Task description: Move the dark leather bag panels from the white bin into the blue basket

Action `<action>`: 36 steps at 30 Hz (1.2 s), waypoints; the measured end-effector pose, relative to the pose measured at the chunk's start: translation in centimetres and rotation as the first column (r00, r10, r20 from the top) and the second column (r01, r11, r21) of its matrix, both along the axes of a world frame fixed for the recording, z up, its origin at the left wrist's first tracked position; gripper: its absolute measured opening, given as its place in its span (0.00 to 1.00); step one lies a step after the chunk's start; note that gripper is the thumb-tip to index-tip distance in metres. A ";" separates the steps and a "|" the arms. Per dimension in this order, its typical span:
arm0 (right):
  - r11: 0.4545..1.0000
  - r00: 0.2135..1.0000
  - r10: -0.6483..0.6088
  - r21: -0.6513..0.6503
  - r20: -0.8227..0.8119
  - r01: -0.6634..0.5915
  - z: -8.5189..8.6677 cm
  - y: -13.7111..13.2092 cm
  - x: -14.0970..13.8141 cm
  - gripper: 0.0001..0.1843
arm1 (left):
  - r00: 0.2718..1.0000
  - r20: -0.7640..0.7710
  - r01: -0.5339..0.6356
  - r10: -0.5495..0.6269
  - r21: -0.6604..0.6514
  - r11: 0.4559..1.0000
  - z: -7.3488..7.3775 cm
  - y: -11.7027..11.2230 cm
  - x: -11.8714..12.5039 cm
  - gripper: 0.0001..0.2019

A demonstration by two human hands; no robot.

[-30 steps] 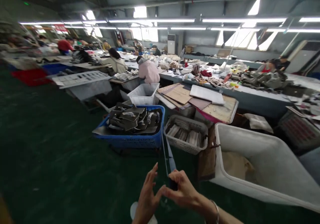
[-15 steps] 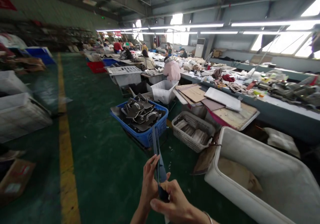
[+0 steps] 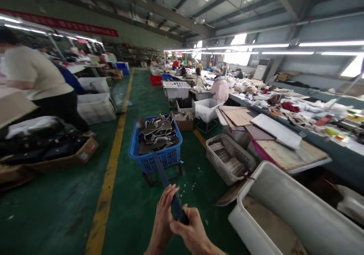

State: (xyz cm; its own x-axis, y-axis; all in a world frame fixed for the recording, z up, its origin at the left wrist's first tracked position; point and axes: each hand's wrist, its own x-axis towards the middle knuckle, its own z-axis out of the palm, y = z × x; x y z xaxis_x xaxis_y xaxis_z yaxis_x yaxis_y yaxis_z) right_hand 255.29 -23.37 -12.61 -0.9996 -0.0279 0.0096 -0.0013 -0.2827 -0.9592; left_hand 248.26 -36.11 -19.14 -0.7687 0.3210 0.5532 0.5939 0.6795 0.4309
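The left hand (image 3: 163, 217) and right hand (image 3: 193, 228) pinch a dark blue strip (image 3: 166, 183) between their fingers, its long axis running far and left toward a blue basket (image 3: 170, 157).

Left hand (image 3: 163, 217) and right hand (image 3: 193, 228) holding a dark blue strip (image 3: 165, 186), blue basket (image 3: 159, 162) of dark cut pieces (image 3: 156, 137) beyond

Ahead of you: blue plastic basket (image 3: 155, 160) piled with dark cut pieces (image 3: 156, 135) | to your right: white tub (image 3: 298, 198), white slatted crate (image 3: 227, 160) | beyond: co-worker in pink (image 3: 220, 90) by the bench (image 3: 321, 141)
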 end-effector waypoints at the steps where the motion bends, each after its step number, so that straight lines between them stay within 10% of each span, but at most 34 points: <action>1: 1.000 1.000 -0.018 -0.005 0.026 0.018 -0.2 1.1 1.2 0.13 | 0.999 0.020 -0.028 0.028 0.000 1.000 -0.2 0.8 1.7 0.27; 7: 1.000 0.995 0.005 -0.012 0.103 -0.003 0.5 9.1 9.1 0.11 | 0.977 0.088 -0.194 0.193 0.004 0.981 1.3 7.8 11.9 0.37; 15: 0.955 0.958 0.283 -0.076 -0.041 -0.285 1.4 13.7 18.1 0.12 | 0.971 0.199 -0.215 0.135 0.464 0.860 1.7 12.9 21.0 0.12; 23: 0.903 0.863 0.423 -0.050 0.278 -0.426 -5.6 16.1 26.5 0.33 | 0.922 0.291 -0.382 0.255 0.788 0.483 1.9 12.1 30.1 0.24; 30: 0.784 0.641 0.579 -0.128 0.505 -0.608 -10.1 10.3 26.6 0.29 | 0.903 0.360 -0.418 0.233 0.860 0.293 5.8 9.9 37.1 0.27; 36: 0.619 0.487 0.704 -0.109 0.517 -0.778 -8.5 -2.0 20.0 0.24 | 0.844 0.502 -0.532 0.188 0.829 0.171 5.2 9.3 40.6 0.30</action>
State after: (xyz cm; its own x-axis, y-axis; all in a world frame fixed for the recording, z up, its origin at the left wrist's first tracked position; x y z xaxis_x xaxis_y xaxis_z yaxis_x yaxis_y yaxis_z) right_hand 275.26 -25.34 -21.12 -0.4692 -0.7241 -0.5054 0.5995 0.1591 -0.7844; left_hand 288.86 -26.78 -13.90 -0.7805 -0.6250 0.0153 0.1699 -0.1886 0.9673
